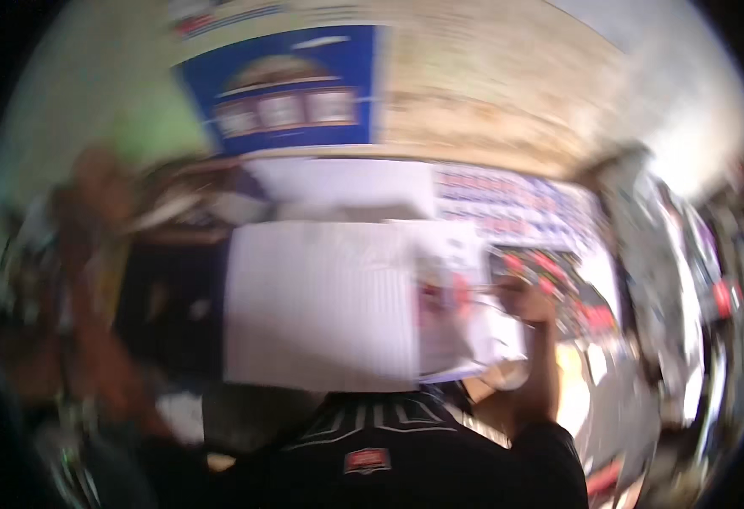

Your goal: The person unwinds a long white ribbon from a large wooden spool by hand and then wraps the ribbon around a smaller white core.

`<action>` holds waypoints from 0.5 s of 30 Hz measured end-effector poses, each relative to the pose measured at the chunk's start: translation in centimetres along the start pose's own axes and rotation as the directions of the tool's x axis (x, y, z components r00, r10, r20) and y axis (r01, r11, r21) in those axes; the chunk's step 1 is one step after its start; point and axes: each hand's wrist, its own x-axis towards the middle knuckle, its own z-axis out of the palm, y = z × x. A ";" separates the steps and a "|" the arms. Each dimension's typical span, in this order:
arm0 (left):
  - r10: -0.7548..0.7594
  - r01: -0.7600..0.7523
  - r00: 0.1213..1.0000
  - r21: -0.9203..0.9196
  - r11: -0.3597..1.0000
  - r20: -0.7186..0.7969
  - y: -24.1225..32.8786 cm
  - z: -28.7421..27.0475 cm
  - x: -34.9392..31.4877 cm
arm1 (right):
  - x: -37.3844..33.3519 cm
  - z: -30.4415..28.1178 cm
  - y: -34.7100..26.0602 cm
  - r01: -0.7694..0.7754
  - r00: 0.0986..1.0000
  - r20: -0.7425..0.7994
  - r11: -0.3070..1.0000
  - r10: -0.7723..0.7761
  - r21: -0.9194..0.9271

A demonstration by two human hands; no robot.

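Observation:
A ruled white page of an open notebook (321,305) lies in front of me, at the middle of the view. Beside its right edge are white papers with red and dark print (448,293), partly under the page. My right hand (524,299) is just right of those papers, above a dark sheet with red patches (588,310). Its fingers look curled together, and whatever they hold is too blurred to make out. Far to the left, my left hand (100,187) is raised off the notebook, badly smeared by motion; its fingers cannot be told apart.
A dark flat panel (172,310) lies left of the notebook. Behind are white sheets (355,182) and a printed chart (512,204). On the stained wall hangs a blue poster (295,93). Blurred grey cloth or plastic (656,254) fills the right side.

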 end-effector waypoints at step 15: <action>0.313 -0.254 0.949 0.481 0.839 -0.045 -12.6 4.7 -5.9 | 2.1 1.1 23.5 0.077 0.973 -0.123 0.773 -0.197 -0.630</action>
